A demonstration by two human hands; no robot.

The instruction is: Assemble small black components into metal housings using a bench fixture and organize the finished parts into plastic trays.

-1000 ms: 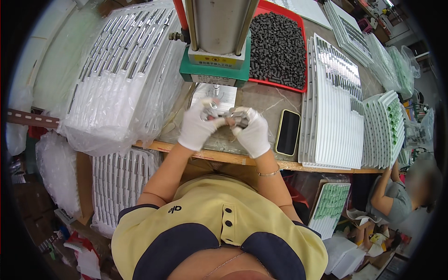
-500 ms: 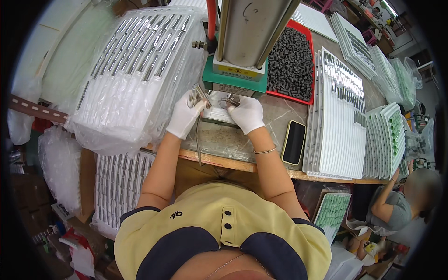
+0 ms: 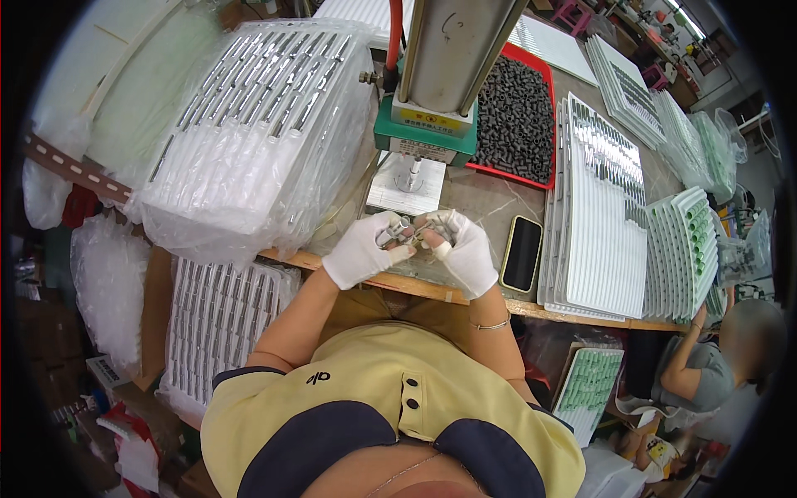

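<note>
My left hand, in a white glove with bare fingertips, is closed around shiny metal tubes. Close beside it, my right hand, gloved the same way, has its fingers bent in a pinch on a small metal piece; the fingers partly hide it. Both hands meet over the front of the table. Just beyond them lies the metal base plate of a bench press, with a short upright metal post on it. Over the plate hangs the green press head.
A red tray of black plastic pieces stands behind the press on the right. A phone lies right of my hands, beside stacked white ribbed trays. To the left are plastic-wrapped trays of metal tubes. A co-worker sits at far right.
Both hands have drawn back from the press plate toward my body and come together, still with metal pieces in them. The plate and its post now show uncovered.
</note>
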